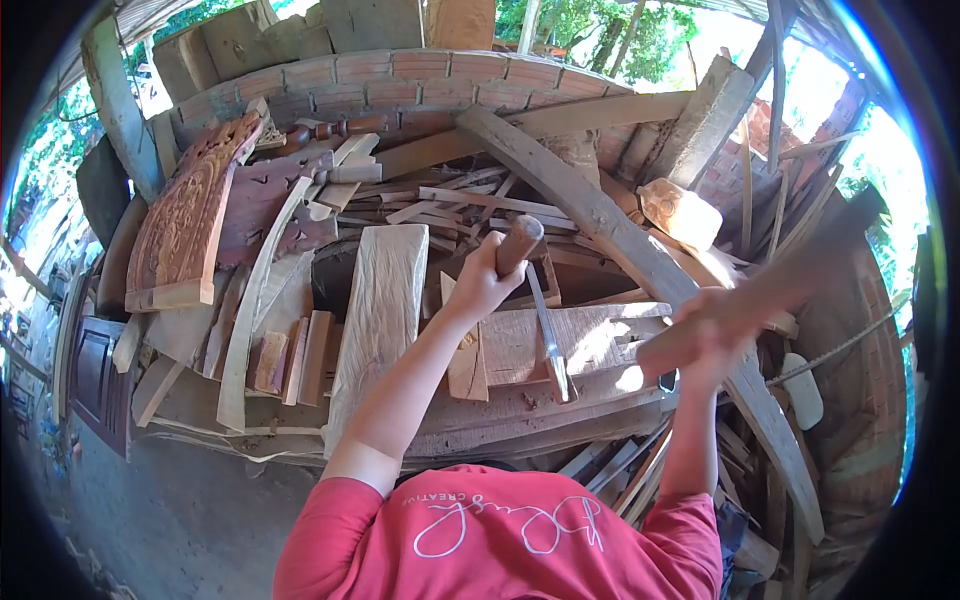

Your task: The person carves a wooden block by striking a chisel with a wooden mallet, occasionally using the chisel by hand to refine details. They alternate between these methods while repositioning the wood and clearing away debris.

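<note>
My left hand (485,282) is closed around the thick wooden handle of a chisel (552,345). Its long metal blade points down toward me, and the tip meets a flat wooden board (515,348) on the bench. To the right, my right hand (704,335) grips a wooden club (770,295), held up at a slant and smeared by motion. The club is apart from the chisel handle. A pale, pointed piece of wood (466,370) lies by the board's left end, below my left hand.
A long, heavy beam (640,250) crosses the bench diagonally. Left of my arm lies a thick plank (380,300); farther left leans a carved panel (190,215). Scrap strips (470,205) are piled behind, before a brick wall (420,70). A plastic jug (680,213) sits back right.
</note>
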### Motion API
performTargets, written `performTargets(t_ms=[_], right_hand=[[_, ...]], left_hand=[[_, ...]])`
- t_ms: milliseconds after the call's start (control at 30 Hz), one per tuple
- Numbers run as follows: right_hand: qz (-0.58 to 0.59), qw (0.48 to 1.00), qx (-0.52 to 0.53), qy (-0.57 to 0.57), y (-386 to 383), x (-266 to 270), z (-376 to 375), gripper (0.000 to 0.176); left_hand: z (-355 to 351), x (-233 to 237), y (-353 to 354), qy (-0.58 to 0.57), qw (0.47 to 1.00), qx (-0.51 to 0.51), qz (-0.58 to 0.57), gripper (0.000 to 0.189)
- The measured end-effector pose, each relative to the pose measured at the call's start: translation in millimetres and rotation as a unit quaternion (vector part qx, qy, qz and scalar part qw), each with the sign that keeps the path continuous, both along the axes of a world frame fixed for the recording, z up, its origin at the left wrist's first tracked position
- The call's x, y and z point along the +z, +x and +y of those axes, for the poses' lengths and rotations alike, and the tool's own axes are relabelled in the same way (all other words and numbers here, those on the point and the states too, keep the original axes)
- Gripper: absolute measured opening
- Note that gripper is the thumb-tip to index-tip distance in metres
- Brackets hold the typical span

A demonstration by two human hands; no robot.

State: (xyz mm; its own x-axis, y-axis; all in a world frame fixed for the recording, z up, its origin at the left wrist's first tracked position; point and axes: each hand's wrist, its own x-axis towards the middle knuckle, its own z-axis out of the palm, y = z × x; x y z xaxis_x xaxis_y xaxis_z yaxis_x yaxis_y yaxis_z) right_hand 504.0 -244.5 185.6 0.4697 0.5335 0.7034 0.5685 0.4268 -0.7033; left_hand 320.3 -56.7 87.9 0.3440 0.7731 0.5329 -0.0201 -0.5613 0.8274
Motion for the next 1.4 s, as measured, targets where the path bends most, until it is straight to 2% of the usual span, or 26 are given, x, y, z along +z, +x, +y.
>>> performTargets(t_ms=[33,67,100,167,200,267,333,367,400,433,500,533,567,633,667,767,800,833,867,967,1000,1033,1100,1200,1300,1400], right_hand=[[-0.107,0.987,-0.061,-0.105,-3.5,-2.5,0.8,0.045],[-0.253,0.937,-0.024,-0.241,-6.8,2.3,0.0,0.049],[-0.387,0.845,0.016,-0.368,-22.1,23.2,0.0,0.053],[-0.348,0.85,0.043,-0.392,-8.7,41.1,-6.2,0.049],[-0.27,0.898,0.028,-0.346,-16.1,56.3,-13.2,0.041],[-0.062,0.989,0.057,-0.122,-20.8,54.0,-14.4,0.033],[0.097,0.987,0.09,0.093,-31.6,47.8,-2.8,0.034],[0.096,0.987,0.087,0.095,-21.7,26.8,-1.0,0.034],[-0.045,0.999,0.001,-0.029,-4.8,0.7,-0.5,0.052],[-0.185,0.967,-0.085,-0.151,-5.8,-0.5,2.4,0.07],[-0.311,0.827,-0.002,-0.468,-29.2,21.2,3.2,0.065],[-0.245,0.857,0.015,-0.453,-19.9,18.4,3.4,0.046],[-0.245,0.867,-0.002,-0.435,-14.8,23.2,-1.4,0.04],[-0.184,0.949,-0.025,-0.254,-10.8,29.2,-9.4,0.036],[-0.016,0.982,-0.057,-0.181,-11.7,24.5,-11.1,0.033],[0.186,0.974,0.044,0.124,-41.8,24.8,10.4,0.036],[0.056,0.995,-0.017,-0.085,-37.4,22.0,4.8,0.037],[-0.077,0.951,-0.076,-0.288,-32.0,18.7,-0.4,0.038],[-0.256,0.87,0.032,-0.421,-28.8,19.3,7.2,0.043],[-0.285,0.851,0.016,-0.441,-26.7,30.8,0.0,0.053],[-0.298,0.877,0.005,-0.377,-21.1,31.3,-3.9,0.054],[-0.234,0.913,0.046,-0.331,-19.2,36.4,-5.1,0.05],[-0.093,0.967,0.009,-0.239,-22.6,32.2,-5.8,0.043],[-0.026,0.974,-0.072,-0.214,-16.6,11.9,7.9,0.037],[-0.174,0.915,-0.174,-0.319,37.1,-64.3,30.3,0.043],[-0.159,0.851,-0.184,-0.465,59.3,-127.1,43.0,0.039]], left_hand=[[-0.2,-2.8,2.9,-0.002,1.0,0.001,-0.001,0.027],[0.3,-5.9,5.4,0.011,1.0,-0.008,-0.006,0.026],[-0.8,-8.7,7.4,0.022,1.0,-0.019,-0.01,0.026],[-4.6,-8.1,5.7,0.017,1.0,-0.015,0.01,0.025],[-6.8,-3.7,3.8,0.017,0.999,-0.015,0.023,0.025],[-7.4,1.9,2.3,0.019,0.999,-0.015,0.034,0.025],[-5.4,-0.6,2.3,0.009,0.999,-0.018,0.026,0.025],[-3.3,-0.6,3.2,0.003,1.0,-0.018,0.013,0.026],[-3.1,0.0,2.7,0.006,1.0,-0.019,0.017,0.025],[-1.6,-0.5,4.6,0.006,1.0,-0.017,0.011,0.025],[-1.1,-4.5,4.1,0.03,0.999,-0.021,-0.005,0.025],[-4.1,-7.2,0.5,0.028,0.999,-0.021,-0.001,0.025],[-4.3,-6.7,0.0,0.03,0.999,-0.016,0.0,0.025],[1.5,-1.6,1.4,0.032,0.999,-0.005,-0.006,0.025],[1.0,-2.6,1.8,0.026,1.0,-0.005,-0.007,0.025],[1.2,-5.1,2.4,0.029,1.0,-0.007,0.003,0.025],[-0.2,-3.6,2.2,0.025,1.0,-0.012,0.014,0.024],[-1.5,-2.7,1.9,0.021,0.999,-0.014,0.024,0.024],[-1.7,-2.4,2.7,0.018,0.999,-0.015,0.025,0.024],[-3.2,-3.8,3.6,0.02,1.0,-0.014,0.016,0.025],[-2.8,-3.2,5.2,0.032,0.999,-0.018,0.006,0.025],[-4.0,-4.2,6.0,0.042,0.999,-0.025,-0.003,0.025],[-6.1,-4.4,5.8,0.035,0.999,-0.029,0.004,0.025],[-7.4,0.5,4.7,0.032,0.999,-0.026,0.017,0.026],[-8.2,-0.8,1.4,0.027,0.999,-0.009,0.032,0.026],[-9.7,-1.6,-0.3,0.026,1.0,-0.012,-0.002,0.027]])
